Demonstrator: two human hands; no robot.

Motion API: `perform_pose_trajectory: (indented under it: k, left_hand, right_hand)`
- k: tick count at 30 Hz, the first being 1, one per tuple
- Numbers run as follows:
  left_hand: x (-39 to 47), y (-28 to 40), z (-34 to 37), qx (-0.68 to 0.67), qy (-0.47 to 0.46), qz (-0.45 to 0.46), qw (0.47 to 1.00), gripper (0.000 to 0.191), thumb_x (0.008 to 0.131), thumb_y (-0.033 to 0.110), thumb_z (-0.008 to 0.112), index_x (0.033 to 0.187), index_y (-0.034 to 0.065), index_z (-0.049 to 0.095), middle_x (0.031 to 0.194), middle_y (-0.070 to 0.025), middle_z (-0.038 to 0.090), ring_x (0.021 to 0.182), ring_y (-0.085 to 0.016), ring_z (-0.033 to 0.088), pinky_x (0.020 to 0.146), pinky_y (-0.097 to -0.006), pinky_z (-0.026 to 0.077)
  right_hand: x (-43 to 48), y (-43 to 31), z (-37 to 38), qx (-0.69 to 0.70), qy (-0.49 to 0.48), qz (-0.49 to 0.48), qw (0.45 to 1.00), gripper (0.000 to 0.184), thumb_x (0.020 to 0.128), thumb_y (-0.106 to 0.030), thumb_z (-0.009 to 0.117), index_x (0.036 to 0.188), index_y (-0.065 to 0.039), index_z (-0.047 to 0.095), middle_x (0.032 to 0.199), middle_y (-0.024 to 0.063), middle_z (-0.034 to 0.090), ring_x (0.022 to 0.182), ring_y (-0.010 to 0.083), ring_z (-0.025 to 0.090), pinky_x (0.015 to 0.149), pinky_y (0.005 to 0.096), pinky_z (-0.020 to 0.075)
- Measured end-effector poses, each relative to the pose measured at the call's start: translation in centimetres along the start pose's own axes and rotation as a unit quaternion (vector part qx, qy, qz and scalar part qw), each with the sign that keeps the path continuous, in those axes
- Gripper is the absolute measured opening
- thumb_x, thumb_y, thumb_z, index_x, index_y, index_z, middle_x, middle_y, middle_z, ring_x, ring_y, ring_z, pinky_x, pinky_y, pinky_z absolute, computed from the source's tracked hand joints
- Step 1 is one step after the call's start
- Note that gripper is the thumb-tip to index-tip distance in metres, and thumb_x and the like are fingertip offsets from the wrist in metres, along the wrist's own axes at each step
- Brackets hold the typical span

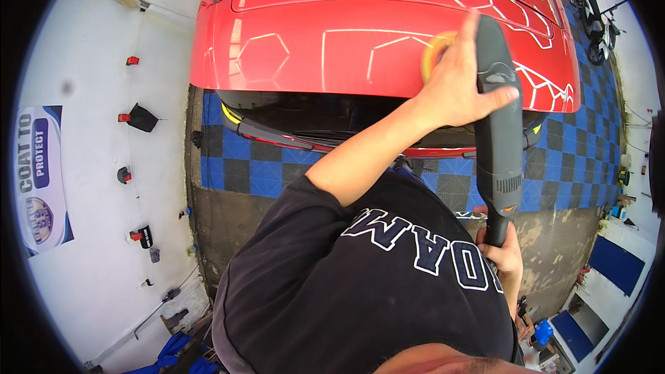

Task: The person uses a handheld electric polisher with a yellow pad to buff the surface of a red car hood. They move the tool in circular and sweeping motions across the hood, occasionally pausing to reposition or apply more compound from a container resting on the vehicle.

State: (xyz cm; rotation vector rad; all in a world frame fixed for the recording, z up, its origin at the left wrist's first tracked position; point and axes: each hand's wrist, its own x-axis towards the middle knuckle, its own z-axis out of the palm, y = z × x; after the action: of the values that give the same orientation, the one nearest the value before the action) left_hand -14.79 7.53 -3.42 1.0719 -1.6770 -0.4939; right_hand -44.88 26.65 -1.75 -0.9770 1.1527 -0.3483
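My left hand (457, 80) lies over the head of a black handheld polisher (500, 140), fingers along one side and thumb across the body. My right hand (503, 252) is closed round the tool's narrow rear end, close to my dark shirt. A yellow polishing pad (434, 57), blurred and partly hidden by my left hand, is at the surface of a glossy red car panel (291, 57). Whether the pad touches the paint cannot be told. White hexagonal light reflections show on the panel.
Below the panel are the car's dark glass and bumper (291, 140). Blue and black floor tiles (265, 174) border bare concrete. A banner (47, 182) and small hung items are on the left wall; a motorcycle (592, 21) stands at upper right. Blue boards (615, 265) are at lower right.
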Motion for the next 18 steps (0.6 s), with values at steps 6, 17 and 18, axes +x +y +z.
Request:
perform_pose_trajectory:
  k: [6, 17, 18]
  left_hand:
    - [-1.4, -0.2, -7.5, -0.109, 0.125, -0.127, 0.978, 0.132, 0.089, 0.051, 0.084, 0.163, -0.0140, -0.004, 0.127, -0.0288, 0.064, 0.126, -0.041, 0.064, 0.112, -0.0486, 0.048]
    - [-7.2, -6.8, -24.6, 0.117, 0.340, -0.171, 0.917, 0.100, 0.098, 0.030, 0.079, 0.168, -0.0042, 0.016, 0.168, -0.0277, 0.031, 0.154, -0.034, 0.035, 0.128, -0.0437, 0.029]
    - [-6.8, -7.3, -26.2, 0.083, 0.352, -0.184, 0.914, 0.100, 0.097, 0.032, 0.079, 0.168, -0.0035, 0.018, 0.167, -0.0264, 0.032, 0.154, -0.034, 0.035, 0.128, -0.0434, 0.029]
  right_hand:
    - [3.9, -4.7, 2.6, -0.089, -0.077, -0.003, 0.993, 0.069, 0.071, 0.003, 0.073, 0.138, 0.002, 0.058, 0.079, 0.0009, 0.064, 0.067, 0.0100, 0.063, 0.062, 0.0277, 0.0508]
    - [16.4, -15.1, 16.6, -0.158, -0.302, -0.017, 0.940, 0.060, 0.085, 0.002, 0.069, 0.141, 0.005, 0.049, 0.081, 0.0071, 0.063, 0.055, 0.0144, 0.064, 0.053, 0.0306, 0.0498]
    - [17.6, -15.3, 17.8, -0.145, -0.309, -0.055, 0.938, 0.047, 0.084, -0.004, 0.068, 0.127, 0.005, 0.053, 0.067, 0.0055, 0.060, 0.051, 0.0140, 0.063, 0.046, 0.0321, 0.0471]
